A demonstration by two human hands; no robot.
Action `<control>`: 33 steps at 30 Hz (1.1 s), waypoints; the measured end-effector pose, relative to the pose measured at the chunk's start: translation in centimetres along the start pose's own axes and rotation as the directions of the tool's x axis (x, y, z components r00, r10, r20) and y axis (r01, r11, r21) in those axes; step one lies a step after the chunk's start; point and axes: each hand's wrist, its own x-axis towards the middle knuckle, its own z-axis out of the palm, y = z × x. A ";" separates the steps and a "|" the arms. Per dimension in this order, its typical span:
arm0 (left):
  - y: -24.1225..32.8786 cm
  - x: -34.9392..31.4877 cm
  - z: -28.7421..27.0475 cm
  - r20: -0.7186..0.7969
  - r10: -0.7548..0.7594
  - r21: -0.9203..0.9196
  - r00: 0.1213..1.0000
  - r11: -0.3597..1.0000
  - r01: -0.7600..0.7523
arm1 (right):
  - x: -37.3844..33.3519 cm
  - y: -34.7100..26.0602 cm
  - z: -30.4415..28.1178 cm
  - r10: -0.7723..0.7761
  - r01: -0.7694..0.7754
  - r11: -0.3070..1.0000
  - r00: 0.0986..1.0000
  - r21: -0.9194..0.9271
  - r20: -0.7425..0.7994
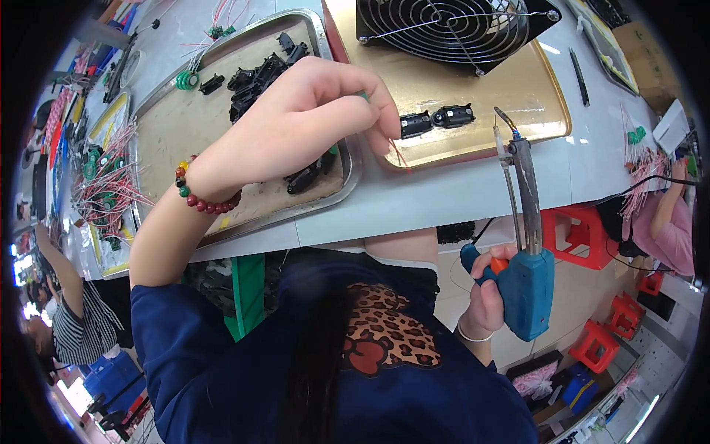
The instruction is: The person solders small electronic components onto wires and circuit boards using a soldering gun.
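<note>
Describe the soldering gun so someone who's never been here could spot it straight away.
Find the big black fan by the gold tray. Below the tray's right end, the right hand grips a soldering gun, long metal barrel pointing up. Its blue-green body and orange part set it apart from the red stool beyond.

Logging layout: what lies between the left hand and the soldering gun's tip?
Two black parts, lying on the gold tray, as the head view shows.

One blue soldering gun pictured, one gold tray shown, two black modules seen on it, a heap too jumbled to be counted, one fan, one pen.
</note>
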 end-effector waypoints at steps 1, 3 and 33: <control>-0.2 0.0 0.0 0.004 0.000 -0.001 1.000 1.000 0.000 | 0.0 0.0 0.0 0.001 -0.001 1.000 1.000 -0.002 -0.004; -0.4 -0.2 -0.2 0.018 0.069 0.074 0.997 0.995 -0.071 | 0.1 0.1 -0.1 -0.004 0.004 1.000 1.000 0.014 -0.009; 2.3 -0.5 -1.2 -0.045 -0.032 0.528 0.998 0.848 0.051 | -0.3 0.7 -0.4 -0.040 0.040 0.999 0.999 -0.024 0.009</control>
